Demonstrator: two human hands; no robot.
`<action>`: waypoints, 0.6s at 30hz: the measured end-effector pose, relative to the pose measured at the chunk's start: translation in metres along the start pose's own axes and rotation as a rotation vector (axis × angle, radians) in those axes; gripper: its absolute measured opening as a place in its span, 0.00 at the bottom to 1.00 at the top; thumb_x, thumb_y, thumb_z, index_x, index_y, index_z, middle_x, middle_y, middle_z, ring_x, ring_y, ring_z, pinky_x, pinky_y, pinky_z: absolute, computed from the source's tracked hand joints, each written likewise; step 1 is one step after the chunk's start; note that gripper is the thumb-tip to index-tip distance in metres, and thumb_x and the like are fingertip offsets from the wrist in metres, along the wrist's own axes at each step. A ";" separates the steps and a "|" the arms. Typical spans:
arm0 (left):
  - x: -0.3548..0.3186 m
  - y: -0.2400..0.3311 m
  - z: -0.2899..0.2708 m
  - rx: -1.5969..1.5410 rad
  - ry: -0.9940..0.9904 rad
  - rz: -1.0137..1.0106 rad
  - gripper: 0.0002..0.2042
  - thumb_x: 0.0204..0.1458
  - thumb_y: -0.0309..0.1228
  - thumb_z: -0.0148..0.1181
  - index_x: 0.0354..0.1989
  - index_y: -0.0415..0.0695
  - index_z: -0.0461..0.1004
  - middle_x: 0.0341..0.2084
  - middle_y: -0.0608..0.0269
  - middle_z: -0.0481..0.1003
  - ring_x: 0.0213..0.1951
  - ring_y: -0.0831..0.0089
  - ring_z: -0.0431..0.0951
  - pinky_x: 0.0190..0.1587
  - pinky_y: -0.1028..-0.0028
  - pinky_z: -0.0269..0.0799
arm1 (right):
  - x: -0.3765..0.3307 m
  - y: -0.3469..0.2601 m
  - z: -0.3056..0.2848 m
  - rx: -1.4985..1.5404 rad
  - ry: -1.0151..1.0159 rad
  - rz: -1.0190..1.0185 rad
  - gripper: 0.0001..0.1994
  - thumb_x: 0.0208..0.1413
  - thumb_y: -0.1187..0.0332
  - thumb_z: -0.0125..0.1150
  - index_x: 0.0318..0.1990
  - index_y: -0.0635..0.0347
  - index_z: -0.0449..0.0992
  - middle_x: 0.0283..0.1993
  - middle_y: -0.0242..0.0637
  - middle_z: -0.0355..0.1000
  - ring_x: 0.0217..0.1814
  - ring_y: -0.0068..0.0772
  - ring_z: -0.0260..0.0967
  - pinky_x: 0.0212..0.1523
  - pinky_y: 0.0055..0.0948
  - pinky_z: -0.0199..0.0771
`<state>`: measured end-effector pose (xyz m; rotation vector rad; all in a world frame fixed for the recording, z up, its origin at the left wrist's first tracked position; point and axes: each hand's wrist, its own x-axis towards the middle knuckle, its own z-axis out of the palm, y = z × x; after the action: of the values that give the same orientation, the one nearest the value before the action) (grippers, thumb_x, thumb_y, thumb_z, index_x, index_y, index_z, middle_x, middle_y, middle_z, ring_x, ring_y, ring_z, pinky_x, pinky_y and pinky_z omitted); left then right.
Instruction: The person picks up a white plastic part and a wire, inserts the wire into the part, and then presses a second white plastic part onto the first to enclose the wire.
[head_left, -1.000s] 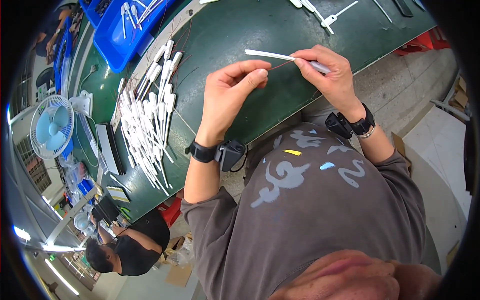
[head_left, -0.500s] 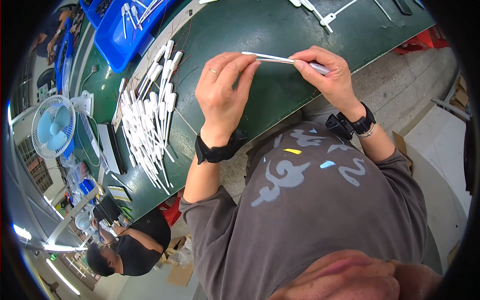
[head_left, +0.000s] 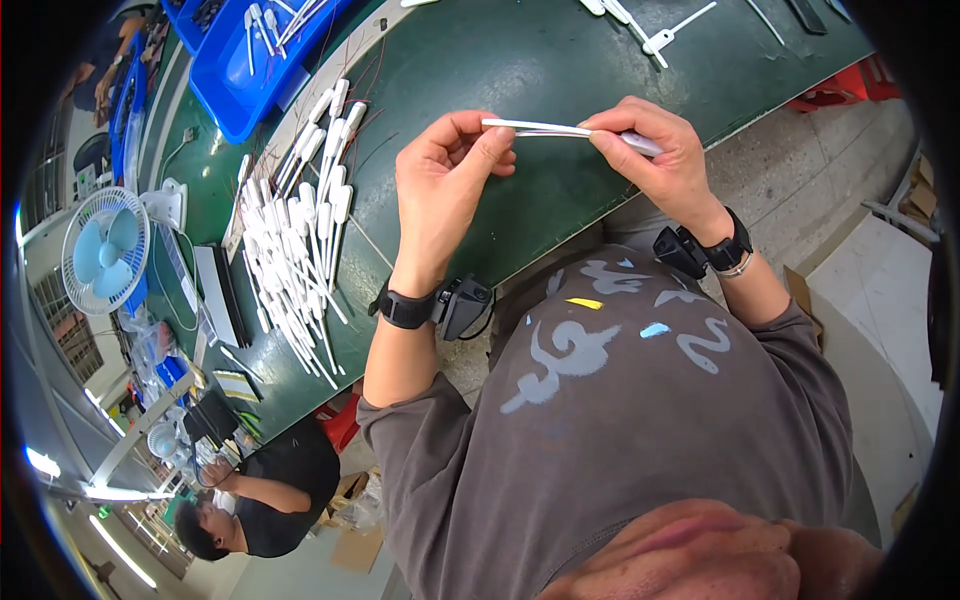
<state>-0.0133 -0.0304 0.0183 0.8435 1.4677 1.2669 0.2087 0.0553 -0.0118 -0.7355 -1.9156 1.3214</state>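
Observation:
Between my hands, above the near edge of the green table, is a slim white plastic stick (head_left: 555,128) with a wider end, like the pieces in the pile. Its narrow part looks like two thin strips lying slightly apart. My left hand (head_left: 448,175) pinches the narrow end between thumb and forefinger, the other fingers curled behind. My right hand (head_left: 655,150) is closed round the wider end, which partly shows beside its fingers. To the left lies a heap of similar white sticks (head_left: 295,260), some with thin red wires.
Blue trays (head_left: 235,125) stand at the far left, one with several white sticks. More white pieces (head_left: 658,40) lie at the far right of the table (head_left: 480,70). At the left are a small fan (head_left: 105,250) and a black-and-white box (head_left: 222,295). Another person (head_left: 285,495) works at the lower left.
My left hand has rolled over, so its thumb now shows on top of the stick's narrow end, which has lowered slightly. My right hand has barely moved.

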 end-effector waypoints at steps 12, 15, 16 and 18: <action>-0.001 0.000 -0.007 -0.170 -0.131 -0.123 0.10 0.62 0.28 0.59 0.45 0.33 0.75 0.33 0.56 0.80 0.33 0.71 0.82 0.41 0.74 0.80 | 0.004 0.005 -0.008 -0.044 -0.114 -0.026 0.09 0.58 0.79 0.61 0.45 0.63 0.82 0.33 0.33 0.75 0.34 0.21 0.70 0.34 0.21 0.67; -0.002 0.002 -0.007 -0.175 -0.125 -0.112 0.10 0.63 0.28 0.58 0.45 0.33 0.75 0.33 0.56 0.80 0.33 0.70 0.82 0.41 0.73 0.80 | 0.003 0.005 -0.010 -0.055 -0.122 -0.050 0.09 0.58 0.79 0.61 0.45 0.63 0.82 0.33 0.33 0.74 0.33 0.22 0.70 0.34 0.21 0.66; -0.003 0.002 -0.007 -0.179 -0.123 -0.112 0.10 0.63 0.28 0.58 0.45 0.33 0.75 0.33 0.55 0.80 0.33 0.70 0.82 0.41 0.73 0.80 | 0.003 0.005 -0.010 -0.061 -0.125 -0.062 0.09 0.58 0.79 0.61 0.45 0.63 0.82 0.33 0.33 0.74 0.33 0.22 0.70 0.34 0.21 0.66; -0.003 0.002 -0.006 -0.183 -0.120 -0.110 0.10 0.64 0.28 0.57 0.45 0.33 0.75 0.33 0.55 0.80 0.34 0.70 0.82 0.41 0.73 0.80 | 0.003 0.004 -0.009 -0.068 -0.119 -0.063 0.09 0.58 0.79 0.61 0.45 0.63 0.82 0.33 0.33 0.74 0.33 0.22 0.69 0.33 0.21 0.66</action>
<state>-0.0181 -0.0349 0.0207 0.6951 1.2646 1.2257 0.2140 0.0637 -0.0130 -0.6369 -2.0701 1.2921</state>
